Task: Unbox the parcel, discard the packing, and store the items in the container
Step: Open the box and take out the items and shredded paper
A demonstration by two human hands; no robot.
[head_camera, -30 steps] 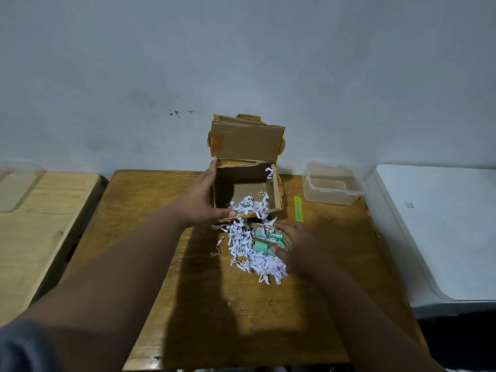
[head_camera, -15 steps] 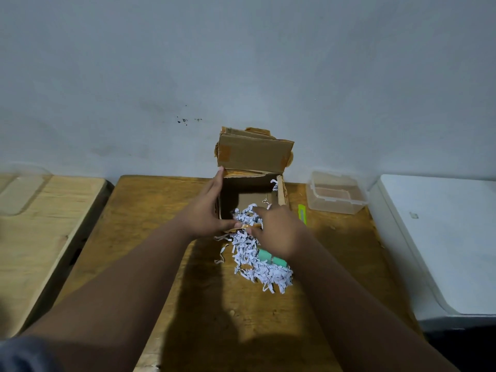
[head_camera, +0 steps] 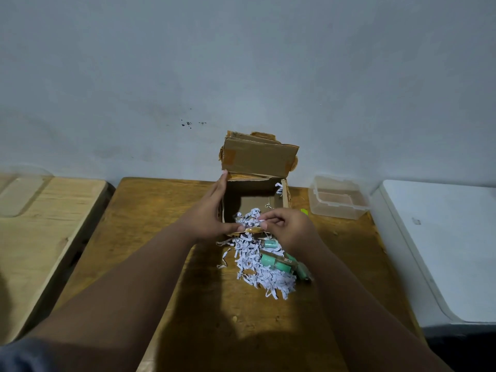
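Side bench [head_camera: 45,232]: pale wood at the far left, a gap apart from the surface; we see a clear lid-like piece [head_camera: 21,194] lying on its far end.
Surface [head_camera: 150,226]: darker brown wood, its far edge against the wall [head_camera: 241,76].
Left hand [head_camera: 212,213]: fingers straight and released, pressed flat along the box's left wall, thumb lying on its near rim.
Box [head_camera: 257,159]: open cardboard, upright at the far middle of the surface, its far flap standing up by the wall. Inside we see cardboard floor and a few strips on the right wall.
Shreds [head_camera: 252,264]: white paper strips hanging over the box's near rim and heaped on the surface just near of it.
Right hand [head_camera: 291,230]: fingers curled, grasping a tuft of shreds at the near rim, beside the left thumb.
Green items [head_camera: 276,263]: mint-green pieces lying in the heap's right side, partly under the right wrist; we cannot tell what they are.
Green strip [head_camera: 304,211]: a bright sliver showing just past the right hand, right of the box.
Container [head_camera: 338,201]: clear plastic tub at the far right of the surface, near the box but apart from it.
White top [head_camera: 442,251]: smooth, right of the surface.
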